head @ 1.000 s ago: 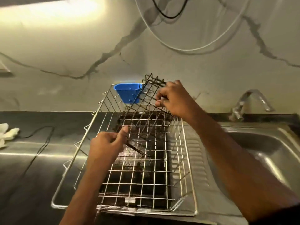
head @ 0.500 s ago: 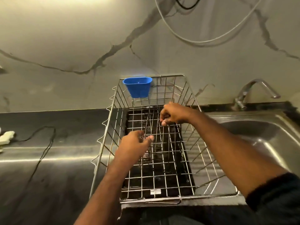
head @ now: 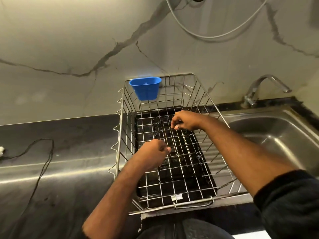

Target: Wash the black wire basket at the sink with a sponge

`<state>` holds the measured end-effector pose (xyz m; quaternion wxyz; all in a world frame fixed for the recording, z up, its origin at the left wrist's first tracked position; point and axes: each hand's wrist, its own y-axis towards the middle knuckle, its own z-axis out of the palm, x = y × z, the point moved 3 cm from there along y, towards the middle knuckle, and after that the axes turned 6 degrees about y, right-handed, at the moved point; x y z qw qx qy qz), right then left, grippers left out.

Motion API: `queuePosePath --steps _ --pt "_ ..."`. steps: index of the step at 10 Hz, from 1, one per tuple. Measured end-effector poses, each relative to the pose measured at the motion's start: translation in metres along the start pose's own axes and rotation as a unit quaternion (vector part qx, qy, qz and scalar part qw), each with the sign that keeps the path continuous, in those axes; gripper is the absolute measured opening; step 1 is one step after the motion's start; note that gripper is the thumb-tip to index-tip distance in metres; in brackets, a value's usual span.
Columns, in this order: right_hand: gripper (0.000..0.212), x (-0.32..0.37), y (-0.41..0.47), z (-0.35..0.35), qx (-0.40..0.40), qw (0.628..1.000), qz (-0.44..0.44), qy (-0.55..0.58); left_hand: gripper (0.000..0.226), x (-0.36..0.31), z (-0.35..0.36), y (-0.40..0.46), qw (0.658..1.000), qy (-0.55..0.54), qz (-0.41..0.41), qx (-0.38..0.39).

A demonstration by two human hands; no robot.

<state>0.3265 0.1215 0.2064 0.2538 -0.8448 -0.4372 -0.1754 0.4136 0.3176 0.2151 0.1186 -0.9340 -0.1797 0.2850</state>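
The black wire basket (head: 183, 152) lies flat inside a steel dish rack (head: 121, 135), over the rack's dark drip tray, and is hard to tell apart from it. My left hand (head: 151, 153) is curled on the basket's near left edge. My right hand (head: 185, 120) pinches its far edge with the fingertips. Both forearms reach in over the rack's front rim. The sink (head: 279, 135) is to the right of the rack, with its faucet (head: 264, 85) behind it. No sponge is in view.
A blue plastic cup (head: 145, 89) hangs on the rack's back left corner. A black cable (head: 44, 161) trails across the dark counter on the left, and a white object (head: 1, 150) sits at the left edge. A marble wall stands close behind.
The black wire basket was tilted up on end in the rack; both hands have lowered it until it lies flat on the rack's floor. The camera has come closer.
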Motion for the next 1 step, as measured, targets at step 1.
queuePosePath --steps 1 --pt "0.026 0.0107 -0.0038 -0.0089 -0.071 0.997 -0.003 0.023 0.043 -0.0020 -0.0036 0.0007 0.999 -0.005 -0.001 -0.050"
